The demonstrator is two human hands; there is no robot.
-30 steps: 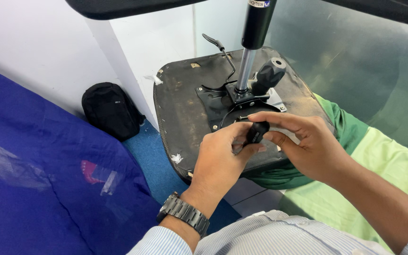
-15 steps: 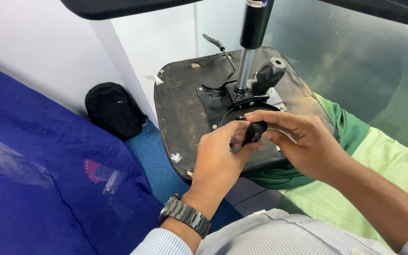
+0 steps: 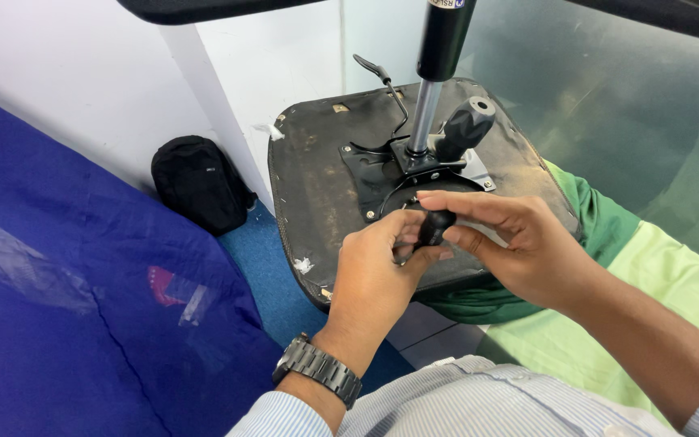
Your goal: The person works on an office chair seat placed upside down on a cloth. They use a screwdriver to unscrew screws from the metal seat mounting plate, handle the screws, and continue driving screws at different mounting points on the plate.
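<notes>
Here, two hands are being held together over one upturned chair seat (image 3: 317, 202). The left hand (image 3: 378, 271) and the right hand (image 3: 519, 243) are meeting at a single small black knob (image 3: 433, 228), which is being pinched between the fingertips of both; the fingers of each hand are closed around it rather than spread. The knob is smooth, rounded and dark, and whether it is joined to the lever under it cannot be told.

Just beyond the fingertips, one black metal mounting plate (image 3: 382, 174) is being shown bolted to the seat's underside, flat and angular, with small pale bolt heads at its corners. From it one gas cylinder (image 3: 438, 73) is rising, shiny steel below and matt black above, with a small blue label strip at its very top. Beside the cylinder, one thick black handle (image 3: 467, 125) with a hollow round end is being seen tilted to the right. One thin bent wire lever (image 3: 386, 89) is curving up on the left of the cylinder.

The seat's underside is worn, dusty and scuffed, with torn white scraps along its edge. Under the right forearm, a green and pale-green cloth (image 3: 657, 275) is lying. On the left wrist one metal-link watch (image 3: 317, 371) is being worn. Well to the left of the hands, one black soft bag (image 3: 200, 186) is resting against the wall, and a large blue fabric sheet (image 3: 66, 324) is spreading below it.
</notes>
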